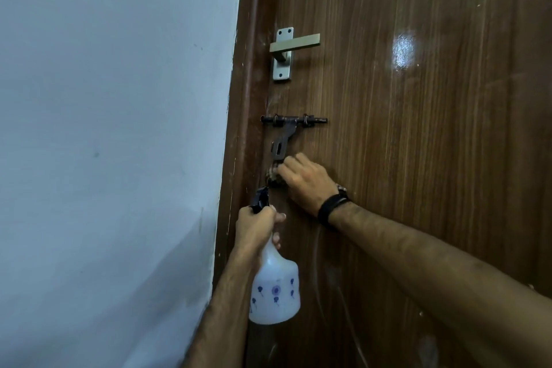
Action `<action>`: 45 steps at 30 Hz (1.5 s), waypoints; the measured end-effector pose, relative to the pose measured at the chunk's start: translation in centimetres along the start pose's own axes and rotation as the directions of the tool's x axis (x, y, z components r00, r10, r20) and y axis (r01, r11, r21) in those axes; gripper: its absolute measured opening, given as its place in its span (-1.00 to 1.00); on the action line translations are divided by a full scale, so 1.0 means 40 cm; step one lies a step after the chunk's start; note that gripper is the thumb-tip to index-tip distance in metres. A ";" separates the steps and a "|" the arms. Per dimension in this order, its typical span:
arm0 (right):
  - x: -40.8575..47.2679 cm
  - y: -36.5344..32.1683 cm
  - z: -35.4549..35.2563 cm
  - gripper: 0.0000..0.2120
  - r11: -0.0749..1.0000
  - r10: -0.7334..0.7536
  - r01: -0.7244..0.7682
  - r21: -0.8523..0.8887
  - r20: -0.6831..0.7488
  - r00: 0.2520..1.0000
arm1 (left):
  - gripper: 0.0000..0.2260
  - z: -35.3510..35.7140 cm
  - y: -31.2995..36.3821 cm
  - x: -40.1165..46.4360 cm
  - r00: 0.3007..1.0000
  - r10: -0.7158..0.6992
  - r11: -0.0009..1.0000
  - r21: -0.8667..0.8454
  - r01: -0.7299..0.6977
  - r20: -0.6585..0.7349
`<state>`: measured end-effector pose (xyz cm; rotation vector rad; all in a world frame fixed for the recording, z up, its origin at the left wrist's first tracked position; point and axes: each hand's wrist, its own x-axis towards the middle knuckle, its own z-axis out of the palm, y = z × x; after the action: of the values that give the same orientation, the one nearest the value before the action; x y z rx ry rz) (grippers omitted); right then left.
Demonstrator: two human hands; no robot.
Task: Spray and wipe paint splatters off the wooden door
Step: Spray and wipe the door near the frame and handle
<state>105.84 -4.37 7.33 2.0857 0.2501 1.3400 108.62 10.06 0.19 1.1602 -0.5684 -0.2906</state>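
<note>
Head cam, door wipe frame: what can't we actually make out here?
- Cloth: mostly hidden under the right hand; type unclear.
- Spray bottle trigger: covered by the left hand; pressed or not, unknown.
- Paint splatters on the door: too small and faint.
- Door bottom: cut off by the frame edge.

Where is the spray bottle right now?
The spray bottle hangs low in the head view, gripped by the left hand near the door's left edge, below the bolt latch.

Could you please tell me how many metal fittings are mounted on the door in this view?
2: a silver lever handle up near the door's left edge, and a dark sliding bolt latch below it.
</note>
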 end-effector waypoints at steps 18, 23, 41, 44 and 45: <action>0.016 -0.031 0.057 -0.80 0.999 -0.013 0.011 0.043 0.034 0.999 | -0.80 -0.053 -0.027 0.032 0.999 -0.043 0.999 0.015 0.043 0.024; -0.062 -0.081 0.039 -0.73 0.980 -0.177 0.129 0.151 0.369 0.913 | -0.65 -0.067 -0.026 0.023 0.995 -0.085 0.995 0.053 0.082 0.060; -0.109 0.013 -0.052 -0.76 0.996 -0.084 0.083 0.015 0.094 0.992 | -0.81 -0.123 -0.157 -0.058 0.942 -0.222 0.933 0.335 0.129 0.253; -0.111 0.014 -0.043 -0.75 0.988 -0.149 0.152 0.001 0.173 0.974 | -0.78 -0.133 -0.188 -0.059 0.953 -0.226 0.931 0.331 0.151 0.200; -0.105 0.014 -0.042 -0.74 0.989 -0.142 0.145 -0.004 0.175 0.974 | -0.79 -0.137 -0.195 -0.055 0.962 -0.216 0.938 0.309 0.156 0.170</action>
<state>102.36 -6.12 5.01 2.1136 0.3067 1.0642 110.45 12.42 -9.14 1.4876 -0.6965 -0.5046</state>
